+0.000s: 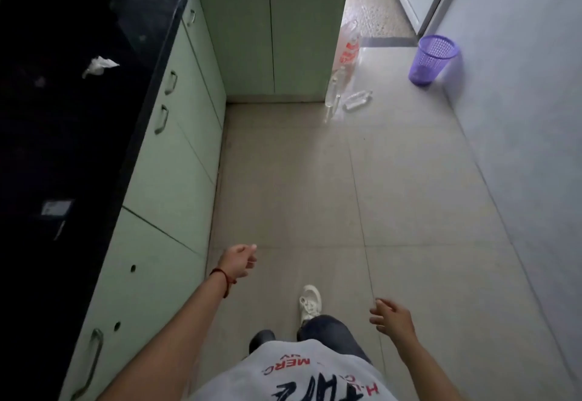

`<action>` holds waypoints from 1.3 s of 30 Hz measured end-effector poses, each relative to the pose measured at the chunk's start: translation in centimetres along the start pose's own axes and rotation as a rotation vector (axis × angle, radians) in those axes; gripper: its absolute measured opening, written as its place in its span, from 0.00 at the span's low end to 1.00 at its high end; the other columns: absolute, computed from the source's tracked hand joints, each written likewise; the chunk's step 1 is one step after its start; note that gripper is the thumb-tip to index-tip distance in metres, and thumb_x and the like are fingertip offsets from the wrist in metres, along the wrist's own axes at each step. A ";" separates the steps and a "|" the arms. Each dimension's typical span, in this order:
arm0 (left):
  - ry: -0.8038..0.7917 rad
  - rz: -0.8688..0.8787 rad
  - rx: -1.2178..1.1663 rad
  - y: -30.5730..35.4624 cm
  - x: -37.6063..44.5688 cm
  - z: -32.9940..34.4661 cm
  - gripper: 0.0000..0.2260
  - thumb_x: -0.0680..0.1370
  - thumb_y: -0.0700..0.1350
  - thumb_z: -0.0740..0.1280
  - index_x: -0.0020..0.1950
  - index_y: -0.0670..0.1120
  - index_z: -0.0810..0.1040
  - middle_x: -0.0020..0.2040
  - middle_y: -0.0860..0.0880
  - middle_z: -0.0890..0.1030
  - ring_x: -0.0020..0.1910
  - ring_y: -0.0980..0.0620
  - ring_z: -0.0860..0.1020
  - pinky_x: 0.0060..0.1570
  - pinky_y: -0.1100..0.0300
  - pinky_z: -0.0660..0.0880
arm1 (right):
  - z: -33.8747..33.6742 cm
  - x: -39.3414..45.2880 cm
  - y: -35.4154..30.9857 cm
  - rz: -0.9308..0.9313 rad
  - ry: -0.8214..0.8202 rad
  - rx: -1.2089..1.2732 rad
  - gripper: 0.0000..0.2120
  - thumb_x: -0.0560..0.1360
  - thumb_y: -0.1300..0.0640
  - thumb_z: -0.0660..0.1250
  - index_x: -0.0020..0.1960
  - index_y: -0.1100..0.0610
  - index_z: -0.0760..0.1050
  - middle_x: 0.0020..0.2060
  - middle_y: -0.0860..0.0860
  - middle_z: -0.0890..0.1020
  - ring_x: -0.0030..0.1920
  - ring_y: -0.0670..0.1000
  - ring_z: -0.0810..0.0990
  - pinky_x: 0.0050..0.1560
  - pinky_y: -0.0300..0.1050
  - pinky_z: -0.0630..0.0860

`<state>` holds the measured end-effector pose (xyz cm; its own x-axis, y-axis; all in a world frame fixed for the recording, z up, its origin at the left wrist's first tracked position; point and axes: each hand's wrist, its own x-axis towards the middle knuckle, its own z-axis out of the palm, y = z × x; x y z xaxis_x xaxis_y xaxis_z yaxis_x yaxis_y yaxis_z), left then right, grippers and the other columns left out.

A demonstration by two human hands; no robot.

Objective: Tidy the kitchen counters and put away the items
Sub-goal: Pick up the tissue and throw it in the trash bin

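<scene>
You are walking the aisle with your left hand (240, 260) loosely curled and your right hand (392, 317) spread open, neither holding anything. The crumpled tissue (100, 66) is lying on the dark counter (78, 136) at ten o'clock, while clear bottles (346, 95) and a plastic bag (349, 47) are sitting on the floor at one o'clock, near the purple bin (433, 59). Striding on, you are risking kicking those hard-to-see bottles and sending them rolling.

Home kitchen — dark counter (63, 123); green cabinets (245, 38)
</scene>
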<state>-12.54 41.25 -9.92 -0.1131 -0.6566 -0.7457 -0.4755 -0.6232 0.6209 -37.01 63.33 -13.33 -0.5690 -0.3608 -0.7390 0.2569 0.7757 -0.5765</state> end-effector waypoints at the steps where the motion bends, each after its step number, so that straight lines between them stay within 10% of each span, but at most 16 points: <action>1: 0.017 -0.015 -0.022 1.1 0.9 0.2 0.11 0.78 0.45 0.61 0.35 0.47 0.72 0.34 0.48 0.74 0.32 0.54 0.72 0.31 0.63 0.66 | 0.0 1.4 -2.3 -0.018 -0.018 -0.016 0.11 0.77 0.61 0.59 0.57 0.65 0.73 0.40 0.59 0.79 0.36 0.54 0.77 0.36 0.44 0.72; 18: 0.258 -0.189 -0.304 15.6 19.9 -6.2 0.10 0.78 0.42 0.61 0.36 0.45 0.73 0.32 0.46 0.75 0.30 0.52 0.71 0.28 0.65 0.65 | 11.5 21.0 -37.7 -0.248 -0.200 -0.141 0.06 0.77 0.62 0.60 0.52 0.59 0.74 0.38 0.56 0.79 0.33 0.52 0.76 0.34 0.42 0.70; 29: 0.274 0.051 -0.305 34.4 29.3 -11.7 0.10 0.77 0.44 0.62 0.36 0.49 0.75 0.35 0.49 0.76 0.36 0.52 0.73 0.33 0.62 0.68 | 19.9 27.1 -52.0 -0.247 -0.321 -0.294 0.06 0.78 0.62 0.59 0.51 0.60 0.73 0.37 0.56 0.78 0.33 0.53 0.76 0.34 0.43 0.69; 39: 0.659 -0.054 -0.520 34.7 31.2 -15.3 0.10 0.77 0.44 0.62 0.37 0.54 0.76 0.38 0.49 0.80 0.45 0.46 0.78 0.41 0.60 0.71 | 34.5 33.1 -66.9 -0.481 -0.702 -0.757 0.10 0.77 0.62 0.61 0.56 0.64 0.75 0.37 0.54 0.80 0.33 0.51 0.79 0.32 0.38 0.72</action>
<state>-19.23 -7.39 -7.96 0.5079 -0.6331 -0.5841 0.0153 -0.6714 0.7410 -46.02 -18.34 -11.24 0.1437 -0.7308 -0.6673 -0.5429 0.5055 -0.6706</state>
